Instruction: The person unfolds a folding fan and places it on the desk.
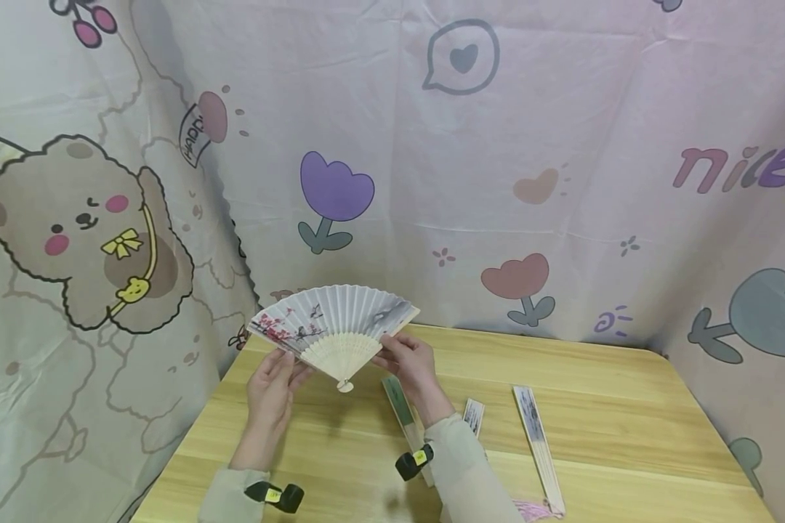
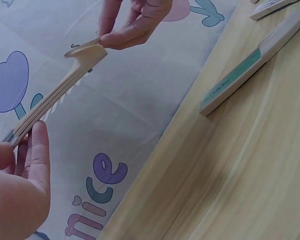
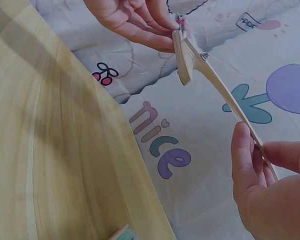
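A folding fan (image 1: 336,319) is spread wide above the table, its pale leaf painted with red blossoms, birds and grey hills. Bare wooden ribs meet at a pivot (image 1: 344,383) at the bottom. My left hand (image 1: 271,388) pinches the left outer rib between thumb and fingers. On the opposite side, my right hand (image 1: 413,367) pinches the other outer rib. Both wrist views show the fan nearly edge-on; in the right wrist view the right thumb and fingertips (image 3: 242,135) press it from two sides.
On the wooden table (image 1: 602,392) lie a folded fan with a green end (image 1: 395,396), partly under the right forearm, a short patterned one (image 1: 474,415), and another folded fan (image 1: 536,439) with a pink tassel (image 1: 530,510). A printed cloth (image 1: 392,109) hangs behind the table.
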A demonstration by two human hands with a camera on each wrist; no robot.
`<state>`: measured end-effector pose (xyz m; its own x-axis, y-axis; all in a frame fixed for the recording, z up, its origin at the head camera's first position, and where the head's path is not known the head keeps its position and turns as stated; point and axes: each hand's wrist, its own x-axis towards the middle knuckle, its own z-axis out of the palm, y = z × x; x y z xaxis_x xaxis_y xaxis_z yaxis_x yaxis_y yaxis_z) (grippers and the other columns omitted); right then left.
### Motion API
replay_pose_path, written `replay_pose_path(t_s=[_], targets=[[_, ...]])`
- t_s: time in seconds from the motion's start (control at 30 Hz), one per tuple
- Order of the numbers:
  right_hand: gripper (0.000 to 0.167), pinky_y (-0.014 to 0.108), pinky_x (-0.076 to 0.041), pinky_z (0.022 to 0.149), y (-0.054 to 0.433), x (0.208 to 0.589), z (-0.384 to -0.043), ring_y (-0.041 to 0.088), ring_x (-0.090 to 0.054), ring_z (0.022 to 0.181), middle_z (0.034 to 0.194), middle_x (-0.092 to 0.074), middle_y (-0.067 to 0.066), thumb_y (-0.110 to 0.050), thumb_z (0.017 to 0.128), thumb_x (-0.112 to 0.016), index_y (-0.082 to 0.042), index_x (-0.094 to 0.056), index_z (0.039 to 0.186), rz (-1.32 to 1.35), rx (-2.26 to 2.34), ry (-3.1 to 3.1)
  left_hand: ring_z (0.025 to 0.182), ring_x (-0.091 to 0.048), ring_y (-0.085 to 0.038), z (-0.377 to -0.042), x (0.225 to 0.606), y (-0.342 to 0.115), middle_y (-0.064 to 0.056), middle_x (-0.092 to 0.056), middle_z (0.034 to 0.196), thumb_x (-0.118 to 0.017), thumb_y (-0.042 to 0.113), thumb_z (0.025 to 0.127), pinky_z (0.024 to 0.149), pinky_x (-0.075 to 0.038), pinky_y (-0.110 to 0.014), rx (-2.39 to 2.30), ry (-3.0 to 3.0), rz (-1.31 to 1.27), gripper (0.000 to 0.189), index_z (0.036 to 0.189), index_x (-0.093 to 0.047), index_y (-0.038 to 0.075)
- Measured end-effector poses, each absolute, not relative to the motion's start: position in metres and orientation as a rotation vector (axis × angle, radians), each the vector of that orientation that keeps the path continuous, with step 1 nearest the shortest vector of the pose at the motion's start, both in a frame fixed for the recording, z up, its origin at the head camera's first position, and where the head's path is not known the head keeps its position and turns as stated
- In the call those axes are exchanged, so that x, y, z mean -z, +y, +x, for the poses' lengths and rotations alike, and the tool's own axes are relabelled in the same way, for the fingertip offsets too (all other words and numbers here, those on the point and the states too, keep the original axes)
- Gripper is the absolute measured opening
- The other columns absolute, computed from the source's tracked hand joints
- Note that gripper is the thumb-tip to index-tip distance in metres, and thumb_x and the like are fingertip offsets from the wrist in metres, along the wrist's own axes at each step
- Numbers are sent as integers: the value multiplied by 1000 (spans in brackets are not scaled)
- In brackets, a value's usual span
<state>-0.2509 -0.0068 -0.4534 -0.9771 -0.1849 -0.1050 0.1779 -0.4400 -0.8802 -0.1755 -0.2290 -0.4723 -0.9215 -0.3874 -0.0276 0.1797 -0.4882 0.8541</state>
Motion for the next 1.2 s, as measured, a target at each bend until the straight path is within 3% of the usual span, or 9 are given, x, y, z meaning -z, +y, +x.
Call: replay_pose_path(t_s=[0.5, 1.03, 1.2], targets=[[13, 27, -69, 72, -10, 453, -252, 12, -74, 70, 76, -73, 4, 2, 101, -65, -2, -63, 89, 53, 2580, 1456, 89, -78, -14, -171, 476, -227, -3, -80, 101, -57, 3, 107, 89, -67, -27, 2372, -1234, 241, 16, 117, -67, 10], [23, 27, -69, 72, -17, 456, -252, 12, -74, 69, 74, -71, 3, 4, 101, -64, -7, -59, 81, 78, 2653, 1398, 88, -79, -15, -167, 477, -222, -5, -79, 101, -57, 1, 107, 88, -67, -29, 2230, -1173, 305, 26, 132, -58, -5], [25, 27, -70, 72, -21, 456, -251, 13, -74, 68, 73, -71, 3, 6, 100, -63, -7, -57, 79, 114, 2672, 1371, 88, -79, -16, -166, 479, -221, -6, -80, 101, -58, -1, 105, 86, -67, -29, 2204, -1112, 293, 20, 125, -62, -6]])
